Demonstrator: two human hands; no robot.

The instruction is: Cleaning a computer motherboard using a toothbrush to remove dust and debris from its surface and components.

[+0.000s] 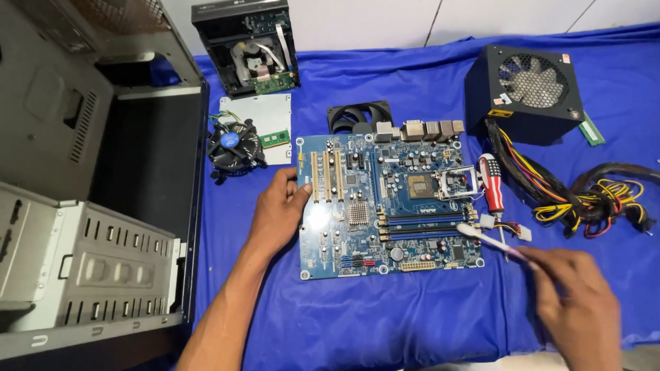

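Motherboard, blue and flat on the blue cloth, is steadied at its left edge by the left hand, fingers spread open on it. Nearer, a pale toothbrush is gripped by the blurred right hand, its head laid at the board's right edge. Just beyond, a red-handled screwdriver is seen, then the black power supply with its cables. Farther left, a cooler fan and optical drive are placed beside the open case.

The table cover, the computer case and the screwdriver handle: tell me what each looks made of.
Table cover: blue cloth, matte, going by its soft wrinkles. Computer case: bare grey sheet metal, with punched slots and folded edges. Screwdriver handle: probably glossy plastic, red with white and black sections; rubber grip parts cannot be ruled out.
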